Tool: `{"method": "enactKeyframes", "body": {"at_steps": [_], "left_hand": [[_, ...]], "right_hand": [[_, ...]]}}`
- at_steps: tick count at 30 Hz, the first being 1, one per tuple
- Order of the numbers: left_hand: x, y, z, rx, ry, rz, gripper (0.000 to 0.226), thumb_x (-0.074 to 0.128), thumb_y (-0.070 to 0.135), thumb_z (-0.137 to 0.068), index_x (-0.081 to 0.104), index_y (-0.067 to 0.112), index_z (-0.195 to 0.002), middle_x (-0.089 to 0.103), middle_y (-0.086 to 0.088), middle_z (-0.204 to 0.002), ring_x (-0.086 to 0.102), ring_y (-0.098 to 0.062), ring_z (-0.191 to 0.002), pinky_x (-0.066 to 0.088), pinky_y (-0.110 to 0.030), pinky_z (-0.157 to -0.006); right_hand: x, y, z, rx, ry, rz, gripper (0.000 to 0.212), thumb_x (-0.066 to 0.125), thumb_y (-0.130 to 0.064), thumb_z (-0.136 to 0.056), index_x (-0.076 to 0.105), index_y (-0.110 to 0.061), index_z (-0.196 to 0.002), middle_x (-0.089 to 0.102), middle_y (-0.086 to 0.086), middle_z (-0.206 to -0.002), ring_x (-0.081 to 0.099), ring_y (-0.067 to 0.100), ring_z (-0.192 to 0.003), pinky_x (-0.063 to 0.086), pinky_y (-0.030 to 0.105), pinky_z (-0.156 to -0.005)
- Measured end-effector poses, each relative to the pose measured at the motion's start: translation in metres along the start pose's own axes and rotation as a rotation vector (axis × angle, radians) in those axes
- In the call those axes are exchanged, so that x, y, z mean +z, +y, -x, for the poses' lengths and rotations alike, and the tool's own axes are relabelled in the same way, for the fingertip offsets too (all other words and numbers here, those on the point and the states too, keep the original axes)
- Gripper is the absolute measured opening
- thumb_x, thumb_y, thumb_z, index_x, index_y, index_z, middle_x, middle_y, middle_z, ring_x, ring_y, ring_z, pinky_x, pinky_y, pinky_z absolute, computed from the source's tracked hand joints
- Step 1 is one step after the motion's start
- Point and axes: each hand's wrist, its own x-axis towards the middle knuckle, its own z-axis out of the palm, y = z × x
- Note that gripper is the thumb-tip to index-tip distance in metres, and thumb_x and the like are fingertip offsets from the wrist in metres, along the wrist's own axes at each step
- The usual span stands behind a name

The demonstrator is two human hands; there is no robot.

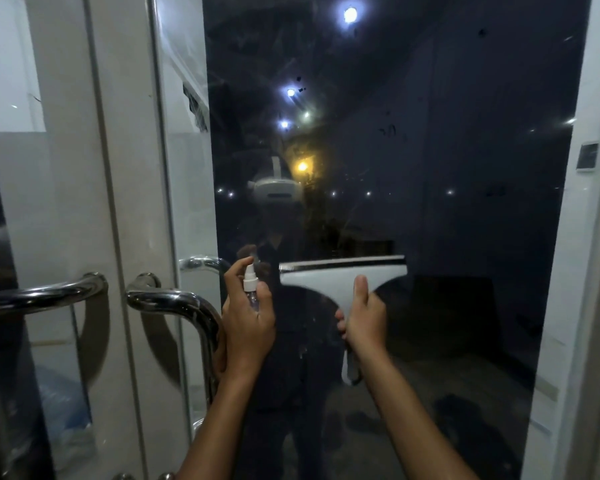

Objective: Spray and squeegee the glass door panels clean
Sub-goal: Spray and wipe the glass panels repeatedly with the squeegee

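Observation:
A tall dark glass door panel (430, 168) fills the middle and right of the view, with smudges and reflected lights on it. My left hand (248, 323) grips a small clear spray bottle (249, 282) with a white nozzle, index finger on top, held close to the glass near its left edge. My right hand (366, 315) grips the handle of a white squeegee (329, 277), thumb up along it. The squeegee's blade edge lies level at about handle height against or just before the glass.
Curved chrome door handles (174, 299) stick out at the left, right beside my left wrist; a second one (49, 292) is on the neighbouring white-framed door (70, 168). A white frame (582, 237) with a small wall panel (587, 155) borders the glass on the right.

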Motion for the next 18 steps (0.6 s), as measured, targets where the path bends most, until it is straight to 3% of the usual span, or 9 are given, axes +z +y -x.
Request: {"method": "enactKeyframes", "body": {"at_steps": [4, 8, 12, 18], "left_hand": [[0.001, 0.000, -0.001, -0.008, 0.000, 0.007, 0.034, 0.045, 0.033, -0.098, 0.041, 0.030, -0.132, 0.061, 0.000, -0.085, 0.057, -0.008, -0.064, 0.042, -0.023, -0.057], [0.003, 0.009, -0.015, -0.058, 0.046, 0.082, 0.029, 0.050, 0.020, -0.102, 0.045, 0.029, -0.130, 0.064, 0.002, -0.086, 0.063, -0.011, -0.065, 0.052, -0.033, -0.057], [0.007, 0.020, -0.037, -0.196, 0.103, 0.236, 0.033, 0.047, 0.009, -0.102, 0.047, 0.028, -0.128, 0.065, 0.000, -0.080, 0.063, -0.010, -0.060, 0.056, -0.029, -0.059], [0.008, 0.023, -0.040, -0.197, 0.122, 0.365, 0.032, 0.048, 0.004, -0.101, 0.049, 0.020, -0.129, 0.064, -0.010, -0.088, 0.062, -0.018, -0.065, 0.054, -0.025, -0.056]], "right_hand": [[0.000, 0.013, 0.009, -0.018, -0.015, 0.013, 0.054, 0.039, -0.050, -0.103, 0.059, -0.003, -0.084, 0.059, 0.011, -0.059, 0.048, 0.010, -0.037, 0.037, 0.022, -0.038], [0.017, -0.028, -0.008, -0.165, -0.048, 0.081, 0.056, 0.042, -0.053, -0.100, 0.062, -0.001, -0.090, 0.064, 0.011, -0.064, 0.057, 0.010, -0.043, 0.044, 0.027, -0.044], [0.034, -0.054, -0.017, -0.192, -0.075, 0.050, 0.055, 0.039, -0.056, -0.101, 0.062, -0.006, -0.094, 0.065, 0.011, -0.071, 0.054, 0.003, -0.041, 0.040, 0.021, -0.040], [0.040, -0.050, -0.021, -0.220, -0.034, 0.007, 0.060, 0.041, -0.056, -0.100, 0.060, 0.000, -0.093, 0.063, 0.012, -0.069, 0.056, 0.003, -0.041, 0.040, 0.022, -0.039]]}}
